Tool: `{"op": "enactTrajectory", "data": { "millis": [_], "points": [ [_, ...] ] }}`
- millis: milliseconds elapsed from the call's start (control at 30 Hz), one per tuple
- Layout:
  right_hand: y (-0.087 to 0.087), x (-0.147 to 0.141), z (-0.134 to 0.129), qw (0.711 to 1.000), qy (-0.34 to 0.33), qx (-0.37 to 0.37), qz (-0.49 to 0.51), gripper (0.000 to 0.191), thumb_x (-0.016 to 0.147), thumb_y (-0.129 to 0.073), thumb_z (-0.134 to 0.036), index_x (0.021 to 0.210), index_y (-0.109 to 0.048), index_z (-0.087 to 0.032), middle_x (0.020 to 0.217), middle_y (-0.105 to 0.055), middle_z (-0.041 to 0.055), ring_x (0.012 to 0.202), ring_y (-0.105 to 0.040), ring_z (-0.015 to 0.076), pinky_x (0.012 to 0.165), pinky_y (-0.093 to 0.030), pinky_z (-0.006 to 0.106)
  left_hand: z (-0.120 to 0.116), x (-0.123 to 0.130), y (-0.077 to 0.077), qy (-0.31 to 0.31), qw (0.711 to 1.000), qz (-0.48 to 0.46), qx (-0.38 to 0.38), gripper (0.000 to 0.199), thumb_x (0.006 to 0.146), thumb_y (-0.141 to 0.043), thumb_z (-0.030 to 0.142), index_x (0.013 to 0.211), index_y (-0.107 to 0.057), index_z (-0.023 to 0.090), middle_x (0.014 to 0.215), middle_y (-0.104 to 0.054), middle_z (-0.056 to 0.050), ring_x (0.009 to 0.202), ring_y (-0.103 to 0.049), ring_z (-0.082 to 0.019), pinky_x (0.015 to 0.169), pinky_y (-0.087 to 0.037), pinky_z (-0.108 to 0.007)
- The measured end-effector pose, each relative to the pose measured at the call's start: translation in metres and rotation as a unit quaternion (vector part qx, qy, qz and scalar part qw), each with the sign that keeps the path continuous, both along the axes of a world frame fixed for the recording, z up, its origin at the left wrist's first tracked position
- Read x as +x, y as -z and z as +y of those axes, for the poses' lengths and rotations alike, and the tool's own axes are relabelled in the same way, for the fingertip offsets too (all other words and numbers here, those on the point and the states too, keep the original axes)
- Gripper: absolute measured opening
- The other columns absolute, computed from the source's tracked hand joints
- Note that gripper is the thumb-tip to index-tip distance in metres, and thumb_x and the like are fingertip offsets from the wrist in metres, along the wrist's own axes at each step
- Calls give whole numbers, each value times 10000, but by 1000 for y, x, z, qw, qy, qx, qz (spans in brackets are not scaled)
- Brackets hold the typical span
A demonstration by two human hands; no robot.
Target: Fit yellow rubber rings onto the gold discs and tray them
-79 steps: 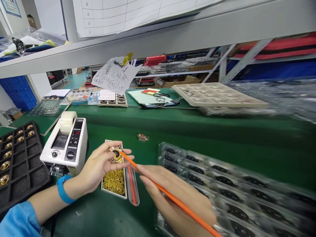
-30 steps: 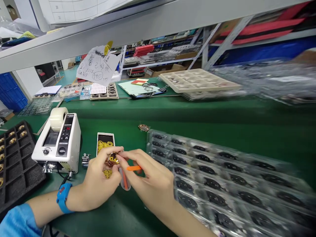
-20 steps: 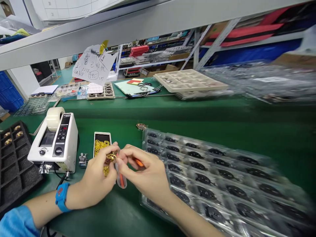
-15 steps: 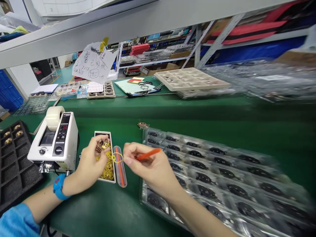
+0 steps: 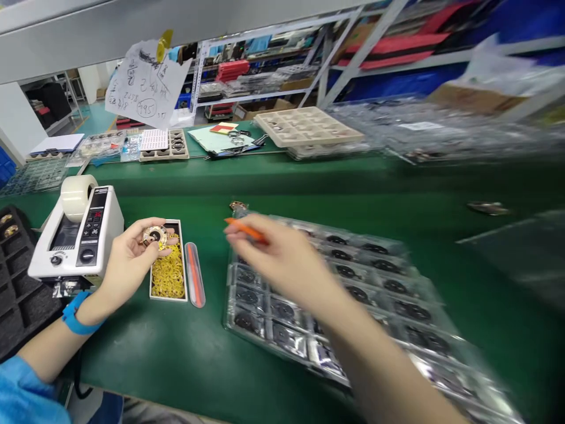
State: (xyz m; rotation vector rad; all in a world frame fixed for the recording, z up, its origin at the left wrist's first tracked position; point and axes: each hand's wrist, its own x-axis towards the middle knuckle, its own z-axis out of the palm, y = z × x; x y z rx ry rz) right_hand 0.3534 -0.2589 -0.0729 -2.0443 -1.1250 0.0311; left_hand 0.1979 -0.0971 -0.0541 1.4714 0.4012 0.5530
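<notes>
Open strip on the green surface point(image 5: 207, 353) is left between the long plastic case point(image 5: 195, 277) and the clear tray point(image 5: 282, 318), widening toward the near edge. Right side is blocked low down by the clear tray, crossed above by the right hand point(image 5: 282, 247) and forearm. The far end of the white box point(image 5: 169, 299) is covered by the left hand point(image 5: 132, 253). Left of it, sideways passage is obstructed by the tape dispenser point(image 5: 99, 235). Overhead, the way is barred by the grey beam point(image 5: 132, 35).

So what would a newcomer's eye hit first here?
Probably the white box of bright yellow rings on the green bench, with the left hand holding a round metallic part over its far end. Next, the orange tool in the right hand, above the clear tray.
</notes>
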Motion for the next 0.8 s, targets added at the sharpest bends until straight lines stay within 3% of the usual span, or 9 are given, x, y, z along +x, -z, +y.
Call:
{"op": "enactTrajectory", "data": {
  "millis": [67, 100, 200, 267, 433, 567, 800],
  "points": [
    [-7, 17, -31, 996, 4, 56, -68, 98, 861, -562, -234, 788, -622, -211, 744, -674, 20, 595, -613, 152, 494, -425, 240, 2, 0, 0, 11, 1000, 10, -15, 273, 748, -660, 134, 1018, -625, 153, 997, -723, -75, 902, -728, -214, 792, -605, -305],
    [-6, 24, -46, 994, -19, 42, -99, 113, 866, -579, -248, 771, -631, -218, 719, -674, 13, 562, -613, 145, 470, -423, 235, 2, 0, 0, 16, 1000, 12, -21, 290, 739, -674, 135, 1024, -625, 153, 993, -725, -76, 908, -727, -221, 802, -605, -318],
    [14, 33, -81, 970, -168, -66, -166, 188, 907, -533, -232, 768, -659, -228, 635, -657, 2, 476, -611, 138, 396, -403, 225, 2, 0, -2, 32, 999, 16, -32, 325, 714, -717, 156, 1026, -625, 151, 989, -729, -85, 930, -725, -250, 806, -608, -341],
    [31, 29, -99, 958, -197, -112, -177, 258, 919, -485, -183, 712, -633, -225, 579, -623, -1, 418, -580, 136, 357, -373, 234, 0, 0, -2, 37, 998, 27, -39, 329, 710, -726, 162, 1023, -625, 151, 992, -731, -87, 933, -726, -258, 788, -611, -331],
    [65, 14, -139, 948, -174, -151, -217, 284, 853, -485, -59, 674, -607, -244, 582, -618, 16, 397, -577, 150, 331, -336, 260, -3, -1, -3, 54, 994, 58, -77, 294, 761, -664, 165, 1052, -626, 163, 949, -739, -71, 927, -728, -246, 787, -606, -313],
    [85, 6, -160, 947, -115, -166, -250, 292, 799, -515, -14, 638, -570, -251, 570, -613, 29, 417, -603, 189, 349, -339, 297, -4, -2, -2, 79, 989, 74, -102, 269, 802, -621, 194, 1070, -628, 174, 967, -733, -68, 998, -705, -256, 880, -580, -369],
    [104, -5, -174, 951, -19, -220, -218, 158, 839, -633, -227, 691, -582, -251, 589, -649, 20, 410, -630, 212, 333, -388, 269, -9, -3, 4, 118, 982, 62, -135, 225, 828, -596, 201, 1050, -628, 182, 1037, -704, -67, 1084, -654, -258, 943, -545, -401]
  ]
}}
